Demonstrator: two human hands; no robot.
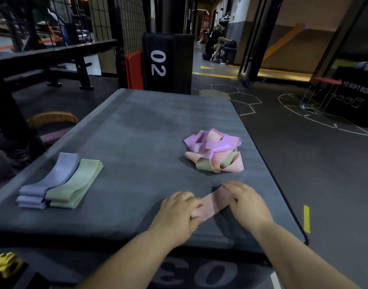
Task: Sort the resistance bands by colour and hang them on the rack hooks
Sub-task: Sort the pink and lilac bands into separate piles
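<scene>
Purple bands (51, 180) and green bands (76, 184) lay stacked on the mat (137, 122), with a tangled pile (214, 151) unsorted beyond. The left hand (179, 209) pinched a pink band (215, 203) by one end, and the right hand (247, 203) pressed its other end flat. Hanging, I judged, hadn't begun.

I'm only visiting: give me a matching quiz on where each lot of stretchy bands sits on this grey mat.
Things: 1 folded lilac band stack; 2 folded pale green band stack; 3 tangled heap of pink, peach and green bands; 4 flat pink band.
Places: A under the left hand and right hand; B outermost, at the left edge of the grey mat; C loose, right of centre; D beside the lilac stack.
Pairs: 1-B, 2-D, 3-C, 4-A.
</scene>
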